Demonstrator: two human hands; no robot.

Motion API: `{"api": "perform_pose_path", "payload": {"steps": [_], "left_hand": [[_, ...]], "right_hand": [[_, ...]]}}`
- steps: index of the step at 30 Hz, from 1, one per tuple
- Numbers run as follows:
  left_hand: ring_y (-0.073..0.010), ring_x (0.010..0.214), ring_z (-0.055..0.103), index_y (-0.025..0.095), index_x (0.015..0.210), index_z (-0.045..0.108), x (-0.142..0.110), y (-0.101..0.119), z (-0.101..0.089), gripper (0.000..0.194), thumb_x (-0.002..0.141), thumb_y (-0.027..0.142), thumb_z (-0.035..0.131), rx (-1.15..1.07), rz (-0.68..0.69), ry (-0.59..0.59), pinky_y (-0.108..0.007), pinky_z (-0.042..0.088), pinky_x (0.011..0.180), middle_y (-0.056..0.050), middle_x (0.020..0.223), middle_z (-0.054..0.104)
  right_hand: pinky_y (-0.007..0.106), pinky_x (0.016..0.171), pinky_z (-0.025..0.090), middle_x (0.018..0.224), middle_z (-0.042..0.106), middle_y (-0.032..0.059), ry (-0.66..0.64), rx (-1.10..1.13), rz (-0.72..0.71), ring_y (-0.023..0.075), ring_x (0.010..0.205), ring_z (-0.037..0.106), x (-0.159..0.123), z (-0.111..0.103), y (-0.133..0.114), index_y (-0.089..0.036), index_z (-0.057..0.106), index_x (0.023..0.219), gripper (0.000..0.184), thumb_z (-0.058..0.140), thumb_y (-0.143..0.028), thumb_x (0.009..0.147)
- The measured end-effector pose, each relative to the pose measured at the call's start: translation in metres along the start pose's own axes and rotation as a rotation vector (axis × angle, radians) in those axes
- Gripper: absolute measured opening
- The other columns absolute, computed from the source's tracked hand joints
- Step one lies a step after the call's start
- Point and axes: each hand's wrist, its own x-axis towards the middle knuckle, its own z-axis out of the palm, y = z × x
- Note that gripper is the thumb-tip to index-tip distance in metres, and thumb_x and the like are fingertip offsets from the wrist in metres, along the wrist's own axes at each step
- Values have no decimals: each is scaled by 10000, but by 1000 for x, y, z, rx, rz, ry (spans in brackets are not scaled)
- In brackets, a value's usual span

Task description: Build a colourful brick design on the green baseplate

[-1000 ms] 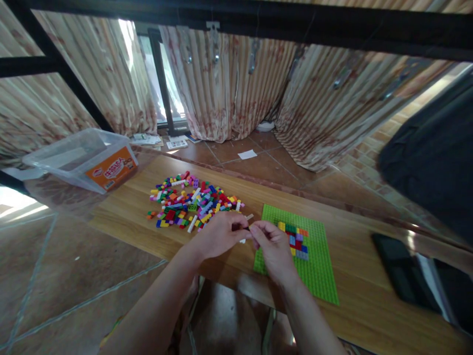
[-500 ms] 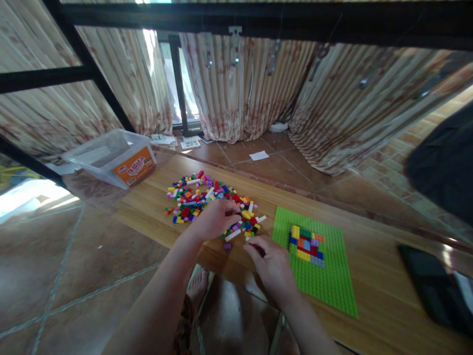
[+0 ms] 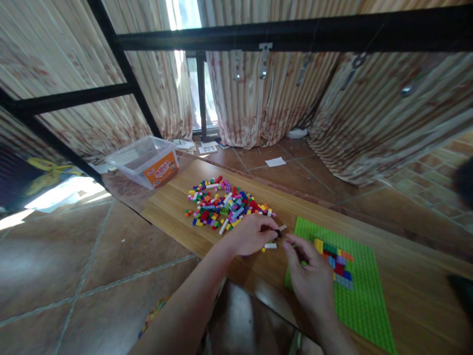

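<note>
My left hand (image 3: 252,234) is closed in a pinch at the right end of a pile of mixed toy bricks (image 3: 214,209). A small black brick (image 3: 278,233) shows at its fingertips. Close by on the right, my right hand (image 3: 311,264) has thumb and forefinger curled together; whatever is between them is too small to tell. That hand lies over the left part of a green baseplate (image 3: 364,305) and partly hides a cluster of coloured bricks (image 3: 340,266) fixed on it. A white brick (image 3: 271,245) lies on the table below my left fingertips.
The wooden table (image 3: 402,266) runs from left to right. A clear plastic box (image 3: 144,160) with an orange label stands at its far left end. A dark flat object (image 3: 461,291) is at the right edge. Black metal bars (image 3: 236,42) cross above, before the curtains.
Both hands have moved right, my left from over the pile to its right end, my right to the baseplate's edge. A black brick now shows in my left fingers. The view has shifted left.
</note>
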Motion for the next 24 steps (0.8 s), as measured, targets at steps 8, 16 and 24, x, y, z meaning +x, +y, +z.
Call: {"api": "perform_pose_path", "payload": {"steps": [8,16,24], "left_hand": [[-73,622,527,121,804,669,3,8,30,201,813,322,669,-663,-183,-112,-200,415,624,10,672,598],[-53,552,471,119,719,624,7,12,56,423,629,489,809,-887,-277,-106,-207,342,574,34,620,550],[-84,629,530,119,799,695,17,17,68,291,692,380,768,-791,-250,-92,-224,380,617,-6,709,623]], "right_hand": [[316,695,532,977,688,61,59,105,-109,171,803,630,8,-23,-1,-238,720,1017,196,639,-343,873],[315,749,556,1019,697,66,74,-39,-189,177,882,661,5,-44,4,-227,721,1024,190,643,-319,878],[328,764,564,970,722,60,171,44,27,178,861,677,6,-68,17,-213,730,945,180,671,-347,842]]}}
